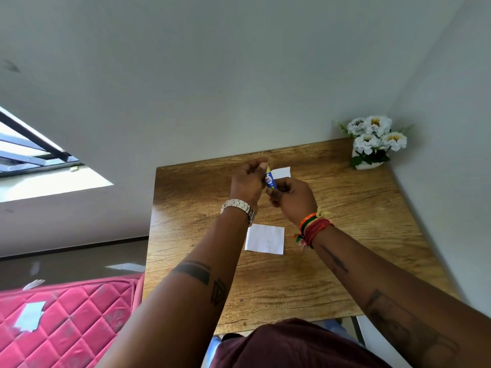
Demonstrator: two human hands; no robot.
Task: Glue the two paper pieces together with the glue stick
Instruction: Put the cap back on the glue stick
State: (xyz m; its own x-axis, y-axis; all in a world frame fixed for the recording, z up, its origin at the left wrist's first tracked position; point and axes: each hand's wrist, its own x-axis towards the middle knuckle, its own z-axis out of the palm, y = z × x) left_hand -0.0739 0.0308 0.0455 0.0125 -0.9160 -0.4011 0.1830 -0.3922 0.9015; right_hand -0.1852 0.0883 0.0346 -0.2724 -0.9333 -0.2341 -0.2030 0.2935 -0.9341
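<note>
both hands up over the table [345, 221]: left hand [248, 181] pinches the top of the glue stick [271, 180], right hand [293, 199] grips its base. one paper [265, 239] lies nearer, another paper [281, 172] lies behind the stick.

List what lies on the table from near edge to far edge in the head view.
Near paper piece → glue stick held above the table in both hands → far paper piece → flower pot at the far right corner.

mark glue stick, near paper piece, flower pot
glue stick [271, 181], head view, blue label mid-body
near paper piece [265, 238], head view, sheet centre
flower pot [368, 165], head view, white front wall
</note>
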